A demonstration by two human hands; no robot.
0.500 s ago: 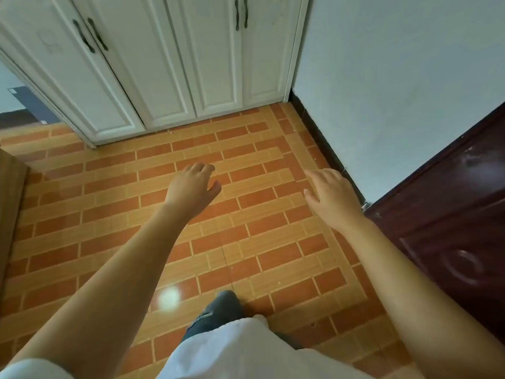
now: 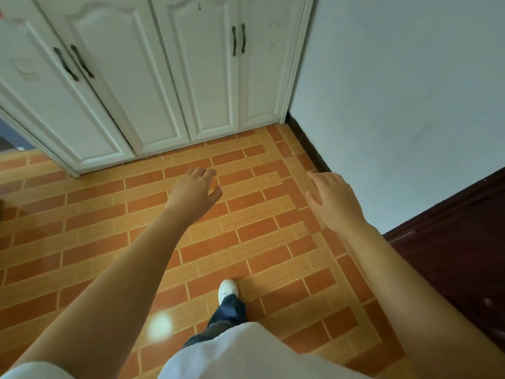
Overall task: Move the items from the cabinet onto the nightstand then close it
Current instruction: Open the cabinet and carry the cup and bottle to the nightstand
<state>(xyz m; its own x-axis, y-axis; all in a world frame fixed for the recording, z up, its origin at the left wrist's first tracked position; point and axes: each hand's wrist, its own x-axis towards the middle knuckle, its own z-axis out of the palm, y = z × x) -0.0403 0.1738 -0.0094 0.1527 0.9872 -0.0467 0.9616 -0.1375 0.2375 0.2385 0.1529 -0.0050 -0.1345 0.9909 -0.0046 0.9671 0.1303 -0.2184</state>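
A white cabinet (image 2: 169,77) with several panelled doors fills the top of the head view; all its doors are closed. Dark handles (image 2: 238,39) sit in pairs on the doors. My left hand (image 2: 195,191) hovers over the floor with fingers loosely curled, holding nothing. My right hand (image 2: 332,196) is stretched out beside it, fingers relaxed and empty. A dark brown nightstand (image 2: 459,242) shows at the right edge, below my right forearm. No items from the cabinet are visible.
Orange brick-pattern tile floor (image 2: 246,242) spreads between me and the cabinet. A pale wall (image 2: 396,91) with a dark skirting strip stands to the right. My foot in a white shoe (image 2: 227,289) is stepping forward.
The cabinet now looks closer and higher in view, and its handles show lower. My white shoe has come into view. Both hands stay empty and stretched forward.
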